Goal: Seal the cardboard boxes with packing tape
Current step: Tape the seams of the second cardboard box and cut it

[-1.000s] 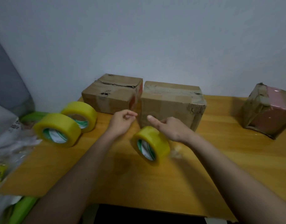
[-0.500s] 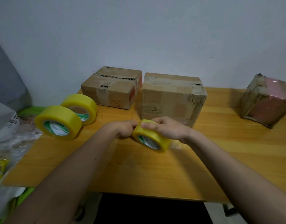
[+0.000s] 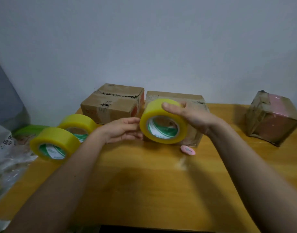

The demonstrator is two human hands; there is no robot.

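Note:
My right hand [image 3: 191, 115] grips a yellow roll of packing tape [image 3: 158, 115] from its right side and holds it up off the table, in front of the middle cardboard box [image 3: 194, 132]. My left hand [image 3: 122, 130] is at the roll's left edge, its fingertips touching the tape there. A second cardboard box [image 3: 110, 105] with a torn top seam stands to the left against the wall. A third box [image 3: 272, 118], wrapped in tape with a pink patch, sits tilted at the far right.
Two more yellow tape rolls [image 3: 53, 145] [image 3: 78, 123] lie on the wooden table [image 3: 144, 182] at the left. A small pink object [image 3: 187, 150] lies below the middle box. Clear plastic bags [image 3: 6, 158] crowd the left edge. A white wall is behind.
My right hand has lifted the tape roll off the table and raised it in front of the middle box. The left hand followed to its left edge. The pink object is now uncovered.

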